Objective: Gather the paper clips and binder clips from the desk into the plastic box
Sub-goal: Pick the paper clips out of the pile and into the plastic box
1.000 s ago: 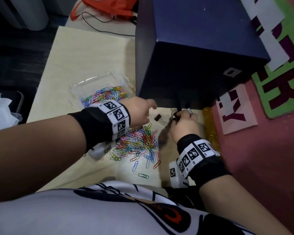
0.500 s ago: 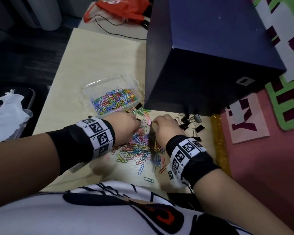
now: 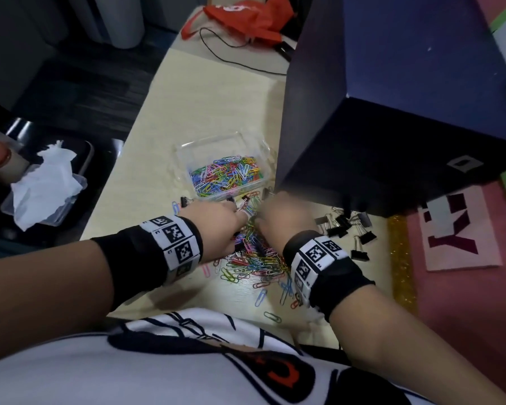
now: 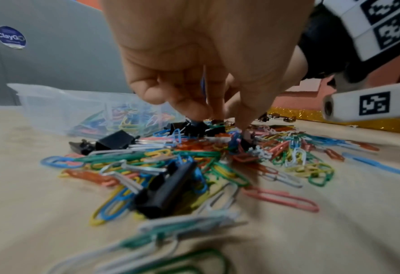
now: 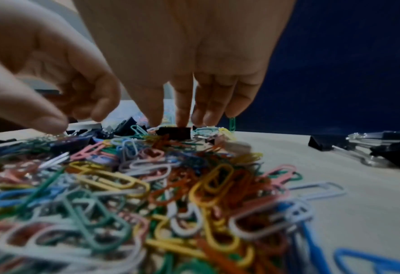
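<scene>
A heap of coloured paper clips (image 3: 257,258) (image 5: 147,185) lies on the pale desk (image 3: 216,92), with black binder clips mixed into it. Both hands meet at its far end, just in front of the clear plastic box (image 3: 184,150) (image 4: 53,103), which holds several paper clips. My left hand (image 3: 243,217) (image 4: 217,118) reaches down with curled fingers and pinches a black binder clip (image 4: 194,128). The straight fingers of my right hand (image 3: 263,220) (image 5: 170,120) touch the top of another black binder clip (image 5: 173,132). More binder clips (image 3: 348,226) (image 5: 358,148) lie in a group to the right.
A big dark blue box (image 3: 392,127) stands right behind the hands and beside the plastic box. A gold glitter strip (image 3: 400,258) edges the desk on the right. An orange bag (image 3: 246,16) and a cable lie at the far end. A tub with tissue (image 3: 44,185) sits off the left side.
My right hand left the binder clips on the right and came over to the heap. Both hands then slid forward to its far end by the plastic box.
</scene>
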`<state>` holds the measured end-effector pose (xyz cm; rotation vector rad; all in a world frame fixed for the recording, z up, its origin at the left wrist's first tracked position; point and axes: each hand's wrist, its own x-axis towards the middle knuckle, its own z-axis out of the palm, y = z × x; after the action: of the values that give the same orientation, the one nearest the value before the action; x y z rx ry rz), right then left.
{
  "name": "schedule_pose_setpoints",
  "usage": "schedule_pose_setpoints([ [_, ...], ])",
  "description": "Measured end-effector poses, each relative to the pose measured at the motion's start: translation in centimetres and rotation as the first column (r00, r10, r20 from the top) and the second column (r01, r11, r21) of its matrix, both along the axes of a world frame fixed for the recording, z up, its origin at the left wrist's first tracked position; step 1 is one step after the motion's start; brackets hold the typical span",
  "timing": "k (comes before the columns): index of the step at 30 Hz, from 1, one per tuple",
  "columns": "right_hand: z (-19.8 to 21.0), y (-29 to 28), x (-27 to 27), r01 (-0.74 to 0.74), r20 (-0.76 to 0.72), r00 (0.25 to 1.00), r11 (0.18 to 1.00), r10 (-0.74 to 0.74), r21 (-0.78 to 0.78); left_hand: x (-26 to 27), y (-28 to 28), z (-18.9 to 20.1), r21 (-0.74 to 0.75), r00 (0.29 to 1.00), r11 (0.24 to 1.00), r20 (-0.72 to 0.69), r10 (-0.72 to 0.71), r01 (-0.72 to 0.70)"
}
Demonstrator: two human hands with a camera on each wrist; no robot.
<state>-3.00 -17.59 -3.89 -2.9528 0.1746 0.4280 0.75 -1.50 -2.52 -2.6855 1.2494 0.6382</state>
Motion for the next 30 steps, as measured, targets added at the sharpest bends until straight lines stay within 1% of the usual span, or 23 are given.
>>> schedule_pose_setpoints([
  [3, -0.5, 0.6, 0.2, 0.039, -0.047, 0.998, 0.999, -0.039, 0.003, -0.3, -0.5, 0.3, 0.028, 1.0, 0.999, -0.009, -0.023, 0.023],
  [8, -0.1, 0.8, 0.5, 0.055, -0.015, 0.998, 0.998, -0.055, 0.017, -0.6, -1.6, 0.3, 0.065, 0.997, 0.995, -0.026, -0.076, 0.078],
  [10, 0.6, 0.5, 0.3, 0.105, -0.003, 0.994, 0.994, -0.105, 0.034, -0.7, -1.8, 0.3, 0.062, 0.998, 0.996, -0.013, -0.068, 0.069],
  [12, 1.3, -0.3, -0.1, 0.2, 0.002, 0.98, 0.976, -0.201, 0.083, -0.8, -2.0, 0.2, 0.029, 0.998, 0.997, 0.002, -0.07, 0.07],
  [14, 2.0, -1.6, -0.6, 0.34, 0.022, 0.937, 0.926, -0.348, 0.162, -0.8, -2.0, 0.0, -0.006, 0.996, 0.996, -0.001, -0.093, 0.093],
  [16, 2.4, -3.3, -1.3, 0.487, 0.042, 0.862, 0.848, -0.505, 0.209, -0.6, -1.9, 0.0, 0.013, 0.993, 0.993, -0.011, -0.119, 0.119],
  [18, 2.5, -4.6, -2.2, 0.596, 0.049, 0.79, 0.784, -0.612, 0.173, -0.4, -1.9, 0.1, 0.045, 0.992, 0.991, -0.02, -0.121, 0.122],
  [19, 2.3, -5.1, -2.6, 0.625, 0.063, 0.771, 0.772, -0.634, 0.115, -0.3, -2.0, 0.1, 0.056, 0.991, 0.99, -0.02, -0.129, 0.13],
  [21, 1.9, -5.5, -3.4, 0.609, 0.131, 0.787, 0.793, -0.603, -0.01, -0.1, -2.2, 0.2, 0.076, 0.988, 0.985, -0.015, -0.151, 0.152],
  [22, 1.8, -5.4, -3.6, 0.571, 0.163, 0.813, 0.821, -0.559, -0.029, -0.1, -2.3, 0.2, 0.085, 0.987, 0.984, -0.01, -0.158, 0.158],
  [23, 1.6, -5.2, -3.6, 0.514, 0.163, 0.848, 0.858, -0.504, -0.022, 0.0, -2.4, 0.1, 0.092, 0.987, 0.983, -0.004, -0.159, 0.159],
  [25, 1.1, -4.5, -3.1, 0.364, 0.08, 0.927, 0.931, -0.366, 0.036, -0.2, -2.6, 0.1, 0.119, 0.988, 0.981, 0.003, -0.156, 0.154],
  [26, 0.8, -4.0, -2.8, 0.297, 0.027, 0.954, 0.953, -0.299, 0.06, -0.3, -2.7, 0.1, 0.134, 0.988, 0.98, 0.006, -0.153, 0.15],
  [28, 0.2, -3.1, -2.2, 0.22, -0.045, 0.975, 0.973, -0.217, 0.07, -0.7, -2.8, 0.0, 0.149, 0.989, 0.978, 0.016, -0.147, 0.143],
  [30, -0.2, -2.4, -1.9, 0.196, -0.077, 0.978, 0.979, -0.192, 0.055, -1.1, -2.8, 0.0, 0.155, 0.989, 0.978, 0.028, -0.143, 0.137],
])
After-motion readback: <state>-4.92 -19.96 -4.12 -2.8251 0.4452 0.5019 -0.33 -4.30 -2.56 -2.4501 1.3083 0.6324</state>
